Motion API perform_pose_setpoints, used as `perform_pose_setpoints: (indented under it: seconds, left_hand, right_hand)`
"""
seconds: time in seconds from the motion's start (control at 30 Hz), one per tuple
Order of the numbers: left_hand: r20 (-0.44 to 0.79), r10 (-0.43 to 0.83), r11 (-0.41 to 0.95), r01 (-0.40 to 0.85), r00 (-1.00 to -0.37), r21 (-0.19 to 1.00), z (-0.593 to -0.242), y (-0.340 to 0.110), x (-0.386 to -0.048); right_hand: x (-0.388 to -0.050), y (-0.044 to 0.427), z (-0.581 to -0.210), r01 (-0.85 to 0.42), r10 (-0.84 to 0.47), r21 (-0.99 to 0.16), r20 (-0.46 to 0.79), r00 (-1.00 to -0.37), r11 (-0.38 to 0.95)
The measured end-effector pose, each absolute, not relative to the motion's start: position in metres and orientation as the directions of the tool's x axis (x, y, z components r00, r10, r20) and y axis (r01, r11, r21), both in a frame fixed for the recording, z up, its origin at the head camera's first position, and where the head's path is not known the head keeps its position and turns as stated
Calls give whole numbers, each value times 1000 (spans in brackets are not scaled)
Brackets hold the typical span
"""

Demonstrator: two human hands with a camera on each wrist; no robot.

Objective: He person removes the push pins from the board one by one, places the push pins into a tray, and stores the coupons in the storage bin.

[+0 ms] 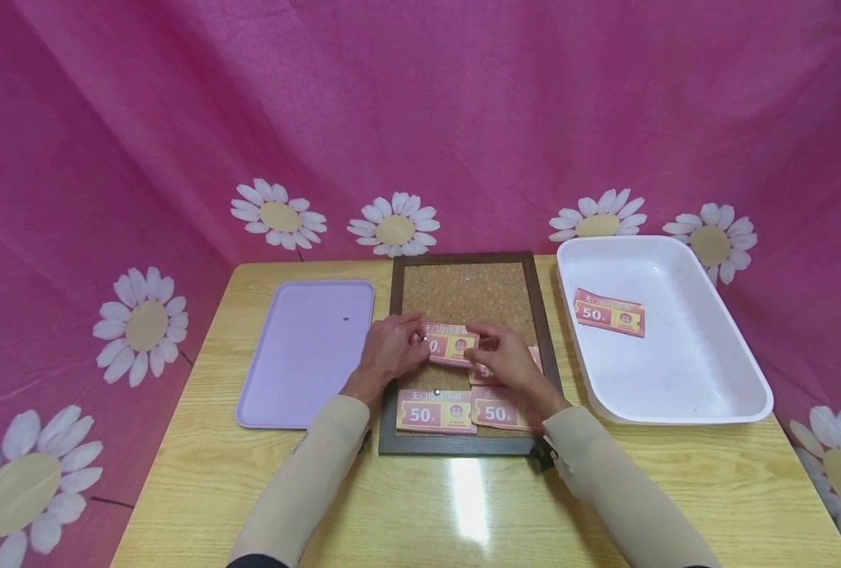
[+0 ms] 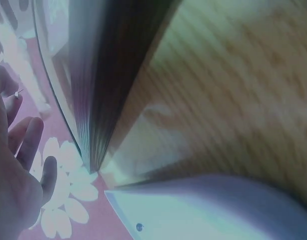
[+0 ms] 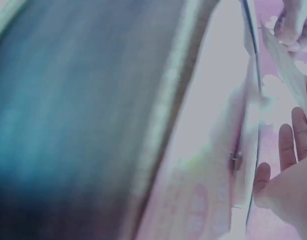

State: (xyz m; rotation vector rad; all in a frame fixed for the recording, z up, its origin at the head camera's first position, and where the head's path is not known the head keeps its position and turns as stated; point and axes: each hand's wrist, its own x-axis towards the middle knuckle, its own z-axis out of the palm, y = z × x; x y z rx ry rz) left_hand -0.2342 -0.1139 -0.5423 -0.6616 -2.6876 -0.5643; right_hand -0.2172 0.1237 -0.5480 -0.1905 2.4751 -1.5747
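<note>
Over the middle of the brown-framed corkboard [image 1: 466, 296], a red and yellow coupon [image 1: 450, 347] printed in white is held up. My right hand [image 1: 509, 359] pinches its right edge between thumb and fingers. The left hand [image 1: 395, 347] is at the coupon's left end and pinches a small push pin [image 2: 18, 93] between its fingertips; whether it also grips the paper cannot be told. Below, a lower-left coupon [image 1: 427, 414] has a pin [image 1: 437, 392] at its top edge. The lower-right coupon [image 1: 495, 410] and another coupon [image 1: 536, 356] are partly hidden by my right hand and forearm.
Left of the board lies a lavender tray [image 1: 300, 371] with a small dark spot, perhaps a pin [image 2: 139, 227], on it. To the right stands a white basin [image 1: 683, 363] with raised walls, containing a coupon [image 1: 608, 313]. A pink flowered curtain [image 1: 463, 118] hangs behind the wooden table [image 1: 392, 505].
</note>
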Motion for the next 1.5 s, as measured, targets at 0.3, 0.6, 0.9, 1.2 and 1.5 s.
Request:
perform_pose_setpoints:
  seconds: [0.3, 0.6, 0.9, 1.2, 1.5]
  left_hand:
    - [421, 353, 815, 495, -836, 300, -541, -125, -237]
    - [404, 328, 829, 466, -854, 311, -539, -132, -237]
    - [363, 285, 840, 413, -887, 352, -536, -140, -236]
    - [349, 241, 862, 365, -906, 353, -535, -148, -237]
    - [334, 214, 876, 332, -918, 351, -536, -156, -236]
  right_hand:
    - [-222, 135, -534, 18, -152, -901, -93, -984, 433]
    - [-224, 146, -517, -37, -121, -887, -22, -992, 461]
    - [-225, 164, -503, -34, -57, -861, 6, -998, 507]
    - [-225, 179, -497, -32, -39, -858, 14, -999, 513]
    - [-224, 192, -494, 9, -16, -847, -21, -1000, 531]
